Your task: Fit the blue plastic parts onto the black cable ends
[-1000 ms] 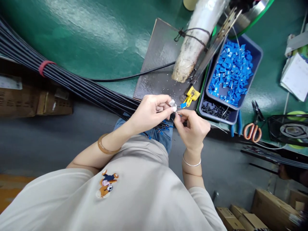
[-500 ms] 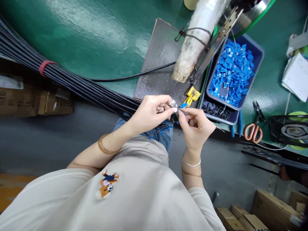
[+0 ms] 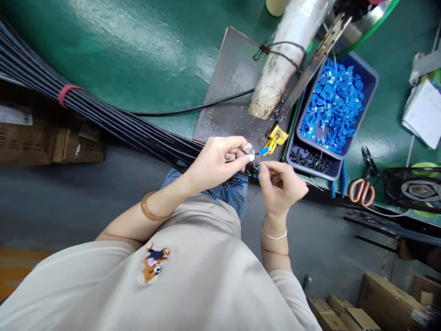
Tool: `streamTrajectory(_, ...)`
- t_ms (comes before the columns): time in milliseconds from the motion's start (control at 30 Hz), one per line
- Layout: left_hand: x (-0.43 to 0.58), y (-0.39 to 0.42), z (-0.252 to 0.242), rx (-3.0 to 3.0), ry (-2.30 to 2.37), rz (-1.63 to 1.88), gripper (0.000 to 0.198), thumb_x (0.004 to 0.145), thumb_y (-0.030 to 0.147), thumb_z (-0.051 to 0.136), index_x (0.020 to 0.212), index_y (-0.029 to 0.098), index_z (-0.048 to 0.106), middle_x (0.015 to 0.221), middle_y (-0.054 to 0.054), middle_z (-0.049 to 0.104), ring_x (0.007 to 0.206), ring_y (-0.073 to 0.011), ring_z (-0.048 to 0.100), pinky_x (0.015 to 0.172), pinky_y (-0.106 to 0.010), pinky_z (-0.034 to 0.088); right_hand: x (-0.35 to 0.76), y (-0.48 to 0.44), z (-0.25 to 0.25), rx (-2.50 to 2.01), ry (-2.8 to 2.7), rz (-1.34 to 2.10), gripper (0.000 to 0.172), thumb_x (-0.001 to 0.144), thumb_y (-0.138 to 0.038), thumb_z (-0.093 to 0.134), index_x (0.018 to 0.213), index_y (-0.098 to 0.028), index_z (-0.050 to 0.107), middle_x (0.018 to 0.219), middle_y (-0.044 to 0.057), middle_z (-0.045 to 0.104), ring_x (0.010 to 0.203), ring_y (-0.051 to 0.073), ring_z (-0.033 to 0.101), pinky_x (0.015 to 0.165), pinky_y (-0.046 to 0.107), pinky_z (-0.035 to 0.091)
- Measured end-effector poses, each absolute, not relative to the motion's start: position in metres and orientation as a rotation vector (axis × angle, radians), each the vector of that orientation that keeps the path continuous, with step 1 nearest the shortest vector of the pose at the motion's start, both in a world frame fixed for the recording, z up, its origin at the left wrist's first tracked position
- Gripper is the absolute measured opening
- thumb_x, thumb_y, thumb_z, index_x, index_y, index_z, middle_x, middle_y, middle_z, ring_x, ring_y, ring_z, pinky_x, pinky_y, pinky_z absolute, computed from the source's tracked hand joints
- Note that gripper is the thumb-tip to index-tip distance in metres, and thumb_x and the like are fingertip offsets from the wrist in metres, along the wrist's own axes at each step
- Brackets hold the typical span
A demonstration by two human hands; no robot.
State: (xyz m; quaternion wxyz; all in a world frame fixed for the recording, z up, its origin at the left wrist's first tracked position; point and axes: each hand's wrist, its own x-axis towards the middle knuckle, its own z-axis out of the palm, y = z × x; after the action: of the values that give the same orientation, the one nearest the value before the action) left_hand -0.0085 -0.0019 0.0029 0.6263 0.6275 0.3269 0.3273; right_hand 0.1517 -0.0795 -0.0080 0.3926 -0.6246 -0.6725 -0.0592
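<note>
My left hand (image 3: 222,161) is closed in a pinch on the end of a black cable, with white wrapping on its fingertips. Thin wires and a small blue connector (image 3: 263,151) stick out just beyond those fingertips. To the right, my right hand (image 3: 284,186) has thumb and forefinger pressed together, a small gap away from the left fingertips. Whatever sits in that pinch is too small to make out. Below the hands, several cable ends with blue connectors (image 3: 234,184) hang over my lap. A yellow tool part (image 3: 276,139) lies just past the connector.
A bundle of black cables (image 3: 103,117) with a red tie comes in from the left. Beyond my hands, a wrapped white post (image 3: 279,69) slants over a grey board (image 3: 223,78). Bins with blue pieces (image 3: 330,105) and black pieces (image 3: 308,158), and orange-handled scissors (image 3: 361,191), are rightward.
My right hand has drawn slightly down and away from the left fingertips, opening a small gap. My left hand keeps its pinch in nearly the same place.
</note>
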Motion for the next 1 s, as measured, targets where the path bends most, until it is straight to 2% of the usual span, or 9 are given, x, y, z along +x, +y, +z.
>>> streamTrajectory(100, -0.009, -0.002, 0.003, 1.443, 0.767, 0.752, 0.01, 0.084, 0.019, 0.061, 0.076, 0.013, 0.058, 0.063, 0.0, 0.061, 0.055, -0.0062, 0.057, 0.052, -0.016, 0.044, 0.152, -0.082, -0.004, -1.605, -1.554, -0.078, 0.012, 0.086, -0.022, 0.065, 0.097, -0.025, 0.069, 0.062, -0.007, 0.057, 0.044, 0.005, 0.04, 0.045, 0.021, 0.034)
streamTrajectory(267, -0.009, -0.003, 0.003, 1.443, 0.768, 0.766, 0.01, 0.084, 0.02, 0.061, 0.077, 0.013, 0.059, 0.064, -0.001, 0.062, 0.056, -0.0062, 0.058, 0.052, -0.015, 0.045, 0.146, -0.079, 0.001, -1.648, -1.509, 0.159, 0.01, 0.085, -0.025, 0.067, 0.094, -0.023, 0.07, 0.061, -0.008, 0.056, 0.043, 0.004, 0.03, 0.044, 0.022, 0.029)
streamTrajectory(467, -0.01, -0.003, 0.001, 1.444, 0.75, 0.767, 0.009, 0.084, 0.019, 0.061, 0.077, 0.013, 0.06, 0.064, 0.0, 0.061, 0.055, -0.0056, 0.057, 0.052, -0.015, 0.044, 0.138, -0.077, 0.001, -1.686, -1.477, 0.235, 0.009, 0.086, -0.027, 0.063, 0.082, -0.02, 0.068, 0.06, -0.007, 0.055, 0.044, 0.003, 0.034, 0.046, 0.02, 0.033)
streamTrajectory(700, -0.011, -0.005, -0.001, 1.433, 0.762, 0.746, 0.009, 0.084, 0.019, 0.061, 0.078, 0.013, 0.06, 0.064, 0.0, 0.061, 0.055, -0.006, 0.057, 0.052, -0.015, 0.044, 0.139, -0.078, -0.006, -1.676, -1.519, 0.184, 0.005, 0.084, -0.019, 0.064, 0.079, -0.019, 0.067, 0.059, -0.008, 0.054, 0.045, 0.002, 0.032, 0.048, 0.019, 0.033)
streamTrajectory(1000, -0.01, -0.005, -0.001, 1.432, 0.748, 0.762, 0.009, 0.084, 0.019, 0.061, 0.077, 0.014, 0.059, 0.064, 0.0, 0.061, 0.055, -0.0059, 0.056, 0.052, -0.015, 0.044, 0.138, -0.079, -0.005, -1.701, -1.329, 0.384, 0.014, 0.085, -0.031, 0.063, 0.086, -0.019, 0.069, 0.061, -0.006, 0.056, 0.044, 0.003, 0.029, 0.043, 0.021, 0.023)
